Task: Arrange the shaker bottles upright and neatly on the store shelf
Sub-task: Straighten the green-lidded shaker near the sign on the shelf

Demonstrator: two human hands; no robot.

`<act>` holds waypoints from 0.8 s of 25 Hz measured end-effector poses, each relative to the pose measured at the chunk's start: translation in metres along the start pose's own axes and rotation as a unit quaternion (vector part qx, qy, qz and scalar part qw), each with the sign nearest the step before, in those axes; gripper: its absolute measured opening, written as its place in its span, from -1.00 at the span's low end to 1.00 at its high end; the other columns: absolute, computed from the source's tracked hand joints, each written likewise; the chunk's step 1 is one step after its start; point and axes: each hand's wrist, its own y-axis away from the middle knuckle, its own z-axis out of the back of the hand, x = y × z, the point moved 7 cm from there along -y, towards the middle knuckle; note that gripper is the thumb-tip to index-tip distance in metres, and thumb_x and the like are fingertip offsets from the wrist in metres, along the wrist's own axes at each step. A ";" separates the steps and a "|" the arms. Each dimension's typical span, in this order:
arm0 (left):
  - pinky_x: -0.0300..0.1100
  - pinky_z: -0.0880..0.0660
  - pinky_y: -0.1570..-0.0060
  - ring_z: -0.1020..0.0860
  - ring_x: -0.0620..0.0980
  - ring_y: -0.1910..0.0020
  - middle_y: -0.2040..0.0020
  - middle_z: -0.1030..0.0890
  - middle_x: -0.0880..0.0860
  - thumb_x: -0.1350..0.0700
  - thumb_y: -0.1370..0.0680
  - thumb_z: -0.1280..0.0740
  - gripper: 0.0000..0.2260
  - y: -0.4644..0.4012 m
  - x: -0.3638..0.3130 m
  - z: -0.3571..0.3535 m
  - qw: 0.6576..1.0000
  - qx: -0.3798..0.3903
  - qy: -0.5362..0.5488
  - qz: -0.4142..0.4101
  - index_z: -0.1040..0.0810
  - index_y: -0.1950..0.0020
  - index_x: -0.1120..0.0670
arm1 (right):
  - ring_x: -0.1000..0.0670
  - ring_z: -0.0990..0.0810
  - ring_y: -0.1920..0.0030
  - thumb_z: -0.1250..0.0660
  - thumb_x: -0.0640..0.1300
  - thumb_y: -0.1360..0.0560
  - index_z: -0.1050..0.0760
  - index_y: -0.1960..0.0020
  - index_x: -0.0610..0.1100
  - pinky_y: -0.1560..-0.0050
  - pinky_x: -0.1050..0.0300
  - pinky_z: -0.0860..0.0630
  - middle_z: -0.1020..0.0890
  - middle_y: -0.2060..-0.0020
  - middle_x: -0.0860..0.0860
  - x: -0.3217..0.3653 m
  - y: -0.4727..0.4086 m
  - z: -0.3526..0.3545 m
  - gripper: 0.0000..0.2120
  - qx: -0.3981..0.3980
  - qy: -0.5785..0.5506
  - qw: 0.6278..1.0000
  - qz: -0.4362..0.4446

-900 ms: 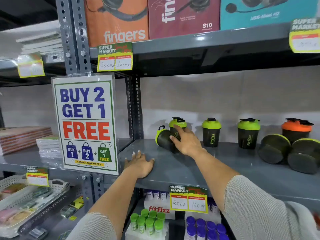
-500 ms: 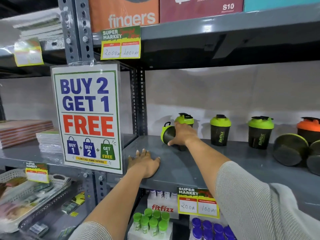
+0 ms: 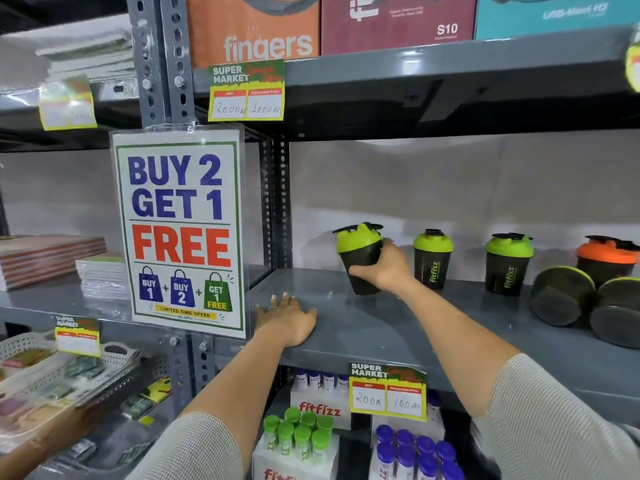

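Observation:
My right hand (image 3: 381, 270) grips a black shaker bottle with a green lid (image 3: 358, 252), nearly upright with a slight tilt, its base at the grey shelf (image 3: 381, 327) on the left end of the row. Two more green-lidded shakers (image 3: 433, 259) (image 3: 507, 263) and an orange-lidded shaker (image 3: 606, 258) stand upright to the right. Further right, two shakers (image 3: 561, 296) (image 3: 616, 311) lie on their sides, bases toward me. My left hand (image 3: 287, 320) rests flat on the shelf's front edge, holding nothing.
A "Buy 2 Get 1 Free" sign (image 3: 180, 230) hangs on the shelf post left of the shakers. A price tag (image 3: 388, 389) is clipped to the shelf front. Headset boxes (image 3: 256, 32) fill the shelf above; tube packs (image 3: 298, 438) sit below.
My right hand has tipped the shaker that lay on its side up to nearly upright. The left hand has stayed on the shelf edge. The view has moved closer.

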 end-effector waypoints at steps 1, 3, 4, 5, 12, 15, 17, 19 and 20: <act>0.18 0.10 -0.51 0.08 0.10 -0.59 -0.62 0.07 0.05 -0.20 -0.62 0.09 -0.38 0.000 0.001 0.000 1.000 -0.001 0.000 0.001 0.02 -0.61 0.08 | -0.05 -0.56 0.00 -0.58 0.04 -0.15 -0.46 -0.19 -0.14 -0.04 0.04 -0.57 -0.58 0.02 -0.01 -0.005 0.003 0.000 -0.32 -0.010 -0.044 0.999 -0.023; 0.18 0.10 -0.51 0.08 0.10 -0.59 -0.62 0.07 0.05 -0.20 -0.62 0.09 -0.38 0.000 0.001 0.000 1.000 -0.003 -0.002 0.001 0.02 -0.61 0.08 | -0.04 -0.63 -0.04 -0.57 0.11 -0.07 -0.48 -0.19 -0.12 -0.04 0.00 -0.62 -0.64 -0.01 0.00 -0.017 0.005 -0.006 -0.25 -0.012 -0.103 0.993 -0.057; 0.18 0.11 -0.51 0.09 0.10 -0.59 -0.62 0.06 0.05 -0.19 -0.62 0.09 -0.38 0.001 0.001 0.001 1.000 -0.004 -0.002 0.001 0.02 -0.60 0.08 | -0.05 -0.64 -0.05 -0.57 0.12 -0.05 -0.49 -0.19 -0.10 -0.05 -0.02 -0.63 -0.65 -0.03 -0.01 -0.019 0.006 -0.010 -0.24 -0.009 -0.116 0.991 -0.062; 0.18 0.11 -0.51 0.09 0.10 -0.59 -0.62 0.06 0.05 -0.19 -0.62 0.09 -0.38 0.001 0.001 0.000 1.000 -0.005 -0.001 0.001 0.02 -0.60 0.08 | -0.06 -0.64 -0.06 -0.58 0.10 -0.06 -0.48 -0.20 -0.11 -0.07 -0.03 -0.62 -0.65 -0.05 -0.03 -0.021 0.006 -0.014 -0.23 -0.004 -0.123 0.990 -0.062; 0.17 0.10 -0.52 0.10 0.10 -0.59 -0.62 0.07 0.04 -0.19 -0.61 0.08 -0.38 -0.002 0.003 -0.001 1.000 -0.002 0.005 0.001 0.02 -0.60 0.08 | -0.09 -0.60 -0.13 -0.62 0.02 -0.11 -0.41 -0.28 -0.10 -0.15 -0.03 -0.58 -0.62 -0.14 -0.05 -0.021 0.011 -0.026 -0.19 0.034 -0.121 0.989 -0.080; 0.18 0.10 -0.52 0.10 0.10 -0.59 -0.62 0.07 0.05 -0.20 -0.61 0.08 -0.38 -0.003 0.003 -0.001 1.000 -0.004 0.007 0.000 0.01 -0.60 0.08 | -0.06 -0.61 -0.10 -0.61 0.02 -0.12 -0.42 -0.31 -0.09 -0.06 0.09 -0.57 -0.63 -0.14 -0.04 -0.018 0.008 -0.028 -0.19 0.065 -0.101 0.990 -0.075; 0.18 0.10 -0.52 0.09 0.10 -0.59 -0.62 0.06 0.05 -0.20 -0.61 0.08 -0.37 -0.003 0.003 -0.001 1.000 -0.005 0.008 -0.001 0.01 -0.60 0.08 | -0.05 -0.59 -0.08 -0.60 -0.03 -0.19 -0.42 -0.31 -0.10 0.00 0.15 -0.52 -0.63 -0.13 -0.03 -0.015 0.009 -0.026 -0.25 0.079 -0.093 0.989 -0.078; 0.18 0.10 -0.52 0.10 0.10 -0.59 -0.62 0.06 0.05 -0.20 -0.61 0.07 -0.37 -0.003 0.003 -0.001 1.000 -0.005 0.009 -0.001 0.01 -0.60 0.08 | -0.05 -0.59 -0.08 -0.60 -0.05 -0.21 -0.41 -0.32 -0.10 0.00 0.15 -0.50 -0.62 -0.14 -0.04 -0.012 0.010 -0.024 -0.27 0.093 -0.092 0.988 -0.079; 0.17 0.11 -0.51 0.10 0.10 -0.59 -0.62 0.06 0.05 -0.20 -0.61 0.07 -0.37 -0.003 0.003 -0.001 1.000 -0.005 0.011 0.000 0.01 -0.60 0.08 | -0.05 -0.60 -0.08 -0.60 -0.06 -0.21 -0.41 -0.33 -0.11 -0.01 0.15 -0.51 -0.63 -0.15 -0.05 -0.013 0.009 -0.024 -0.25 0.098 -0.089 0.988 -0.080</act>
